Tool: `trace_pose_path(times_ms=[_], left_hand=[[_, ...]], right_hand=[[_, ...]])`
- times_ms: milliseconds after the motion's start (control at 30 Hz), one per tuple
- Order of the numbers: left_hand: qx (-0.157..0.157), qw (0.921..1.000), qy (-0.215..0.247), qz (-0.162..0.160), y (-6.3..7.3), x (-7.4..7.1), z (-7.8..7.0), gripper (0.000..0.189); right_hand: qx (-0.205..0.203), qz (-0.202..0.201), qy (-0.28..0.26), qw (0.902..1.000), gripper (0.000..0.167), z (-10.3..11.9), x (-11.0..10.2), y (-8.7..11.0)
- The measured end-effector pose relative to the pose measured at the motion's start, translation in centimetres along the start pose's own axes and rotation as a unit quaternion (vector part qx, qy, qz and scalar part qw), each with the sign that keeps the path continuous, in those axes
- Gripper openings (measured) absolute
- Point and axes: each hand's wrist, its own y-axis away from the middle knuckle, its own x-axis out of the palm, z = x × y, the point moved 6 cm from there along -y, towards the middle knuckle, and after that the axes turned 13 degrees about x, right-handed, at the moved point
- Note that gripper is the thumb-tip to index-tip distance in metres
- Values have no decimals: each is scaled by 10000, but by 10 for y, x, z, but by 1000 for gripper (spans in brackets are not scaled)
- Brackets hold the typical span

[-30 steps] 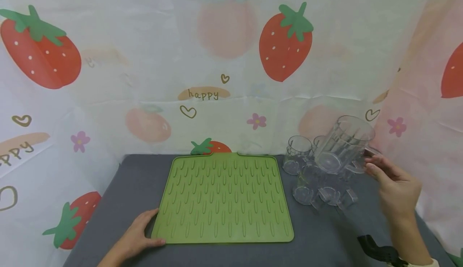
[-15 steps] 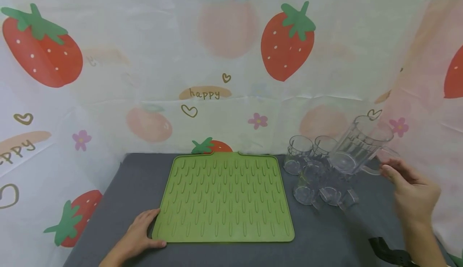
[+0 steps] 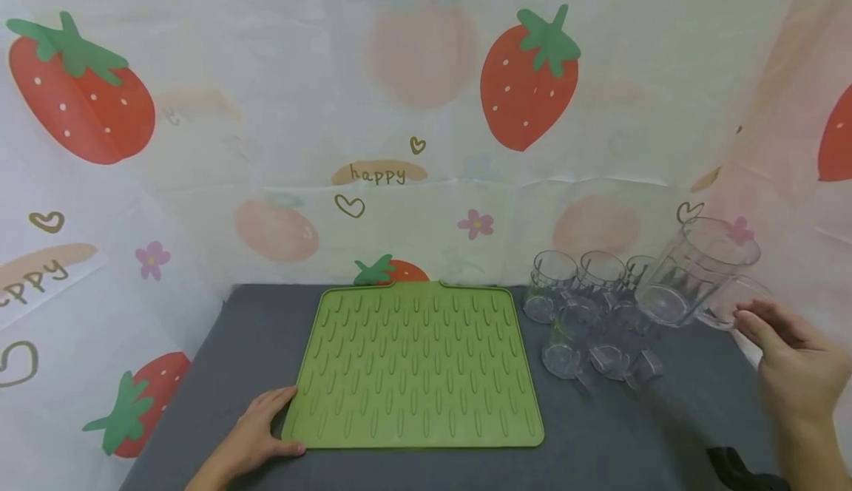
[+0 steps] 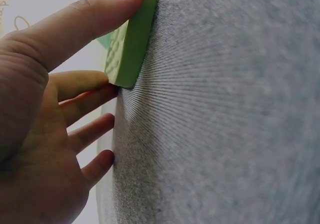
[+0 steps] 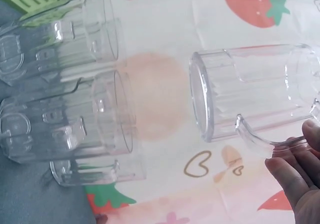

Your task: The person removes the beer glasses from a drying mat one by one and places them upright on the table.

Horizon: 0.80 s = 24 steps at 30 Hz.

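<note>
In the head view my right hand (image 3: 802, 365) holds a clear mug (image 3: 695, 273) in the air by its handle, tilted with its rim toward the upper right. The right wrist view shows my thumb and fingers pinching the handle (image 5: 267, 140) of that mug. My left hand (image 3: 249, 426) rests at the near left corner of a green ridged mat (image 3: 416, 373). Its thumb touches the mat's front edge and the index finger touches the left edge. In the left wrist view the other fingers (image 4: 92, 134) are straight and spread against the grey tabletop.
Several more clear mugs (image 3: 560, 358) stand in rows right of the mat, with handles toward the right. The mat lies on a grey-covered table (image 3: 599, 439). A strawberry-print cloth (image 3: 426, 121) hangs behind and along both sides.
My right hand has carried the mug to the right, away from above the standing mugs, so more of those behind show. The left hand keeps its place at the mat's corner.
</note>
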Motion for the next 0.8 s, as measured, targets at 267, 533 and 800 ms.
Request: trace_pose_path(times_ms=[267, 533, 800], left_hand=[[-6, 10000, -4, -83, 0, 1, 0, 103], [32, 10000, 44, -58, -1, 0, 1, 102], [17, 9999, 102, -51, -2, -1, 2, 101]], right_hand=[[-38, -134, 449, 9989, 25, -3, -14, 0], [25, -665, 1257, 9898, 33, -13, -35, -2], [478, -1024, 1980, 9737, 35, -27, -54, -3]])
